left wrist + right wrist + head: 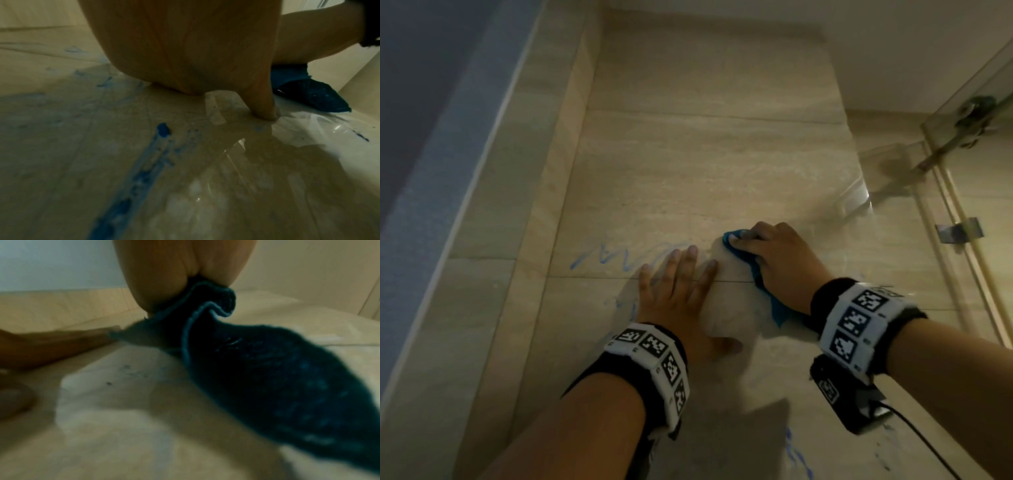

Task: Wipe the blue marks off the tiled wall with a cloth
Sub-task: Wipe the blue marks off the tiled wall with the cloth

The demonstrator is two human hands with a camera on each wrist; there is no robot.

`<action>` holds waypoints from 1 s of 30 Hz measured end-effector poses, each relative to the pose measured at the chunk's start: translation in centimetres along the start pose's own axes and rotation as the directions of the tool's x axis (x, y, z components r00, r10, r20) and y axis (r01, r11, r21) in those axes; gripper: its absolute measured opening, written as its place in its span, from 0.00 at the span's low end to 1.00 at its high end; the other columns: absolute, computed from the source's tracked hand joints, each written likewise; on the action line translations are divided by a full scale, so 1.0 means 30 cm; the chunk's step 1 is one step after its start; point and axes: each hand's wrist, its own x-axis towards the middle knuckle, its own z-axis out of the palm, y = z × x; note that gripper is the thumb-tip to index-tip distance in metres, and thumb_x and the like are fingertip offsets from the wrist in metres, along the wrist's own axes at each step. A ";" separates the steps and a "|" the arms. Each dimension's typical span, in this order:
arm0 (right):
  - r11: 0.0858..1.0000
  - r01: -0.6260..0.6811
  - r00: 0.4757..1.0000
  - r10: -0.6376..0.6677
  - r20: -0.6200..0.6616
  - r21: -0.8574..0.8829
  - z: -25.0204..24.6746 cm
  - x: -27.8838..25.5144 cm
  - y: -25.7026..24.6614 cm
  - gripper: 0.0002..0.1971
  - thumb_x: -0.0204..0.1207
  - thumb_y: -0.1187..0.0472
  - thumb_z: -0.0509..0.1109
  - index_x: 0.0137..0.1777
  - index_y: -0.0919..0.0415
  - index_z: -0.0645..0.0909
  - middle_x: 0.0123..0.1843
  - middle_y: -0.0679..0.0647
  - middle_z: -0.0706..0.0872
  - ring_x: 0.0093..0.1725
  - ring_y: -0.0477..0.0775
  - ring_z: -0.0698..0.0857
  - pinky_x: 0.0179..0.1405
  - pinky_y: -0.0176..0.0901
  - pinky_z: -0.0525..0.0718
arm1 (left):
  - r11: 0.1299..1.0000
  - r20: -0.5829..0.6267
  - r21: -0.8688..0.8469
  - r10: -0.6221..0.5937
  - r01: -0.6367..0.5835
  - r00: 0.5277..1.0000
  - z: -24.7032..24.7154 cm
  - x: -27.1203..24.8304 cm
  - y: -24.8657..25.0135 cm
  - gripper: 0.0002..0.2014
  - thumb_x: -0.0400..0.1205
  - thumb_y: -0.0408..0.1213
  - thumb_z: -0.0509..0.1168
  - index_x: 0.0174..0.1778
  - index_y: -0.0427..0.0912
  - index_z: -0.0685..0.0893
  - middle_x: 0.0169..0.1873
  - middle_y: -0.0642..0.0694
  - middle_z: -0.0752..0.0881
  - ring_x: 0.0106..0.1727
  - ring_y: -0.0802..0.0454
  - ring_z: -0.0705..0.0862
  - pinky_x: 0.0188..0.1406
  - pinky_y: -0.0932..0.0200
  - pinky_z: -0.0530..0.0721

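Right grip (777, 253) clamped on blue cloth (763, 274), pressed to tiled wall (705, 154). Left grip (674, 291) flat, fingers apart, at 9 o'clock of cloth. Blue marks (619, 255) at 9 o'clock of it.

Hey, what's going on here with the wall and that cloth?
A person is cleaning blue marks off a beige tiled wall. The right hand presses a blue cloth against the tile, fingers bunched on it. The left hand lies flat and open on the wall beside it. Scribbles remain to the left of the left hand, and more streaks show lower down, so the job is unfinished.
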 end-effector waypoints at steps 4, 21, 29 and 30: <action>0.997 -0.039 0.997 0.043 -0.058 0.067 -0.013 0.014 0.032 0.25 0.83 0.70 0.55 0.78 0.50 0.69 0.69 0.55 0.74 0.61 0.59 0.71 0.60 0.39 0.66 | 1.000 0.001 0.011 -0.002 0.002 1.000 -0.001 -0.001 0.002 0.56 0.66 0.82 0.50 0.65 0.59 0.13 0.77 0.49 0.20 0.80 0.45 0.24 0.76 0.30 0.30; 0.969 -0.034 0.997 0.049 -0.054 0.245 0.005 0.019 0.034 0.19 0.86 0.60 0.56 0.73 0.46 0.75 0.57 0.60 0.83 0.51 0.62 0.82 0.49 0.44 0.76 | 1.000 -0.053 0.015 -0.017 0.018 0.998 0.012 -0.002 0.006 0.57 0.67 0.81 0.50 0.74 0.57 0.18 0.79 0.49 0.23 0.81 0.46 0.27 0.77 0.32 0.32; 0.981 -0.087 0.982 0.114 -0.151 0.174 0.025 0.081 -0.027 0.22 0.84 0.66 0.58 0.76 0.53 0.73 0.62 0.68 0.79 0.54 0.68 0.81 0.44 0.38 0.67 | 1.000 0.015 0.031 -0.008 0.008 1.000 -0.003 0.004 -0.003 0.57 0.67 0.82 0.49 0.74 0.57 0.18 0.77 0.48 0.20 0.80 0.46 0.25 0.76 0.31 0.31; 0.982 -0.073 0.984 0.099 -0.149 0.176 0.028 0.070 -0.029 0.21 0.84 0.66 0.58 0.75 0.53 0.74 0.60 0.69 0.80 0.51 0.68 0.81 0.43 0.36 0.65 | 0.999 -0.001 0.029 -0.012 0.012 1.000 0.003 0.005 -0.003 0.57 0.66 0.82 0.49 0.74 0.57 0.18 0.78 0.49 0.21 0.80 0.46 0.25 0.76 0.31 0.31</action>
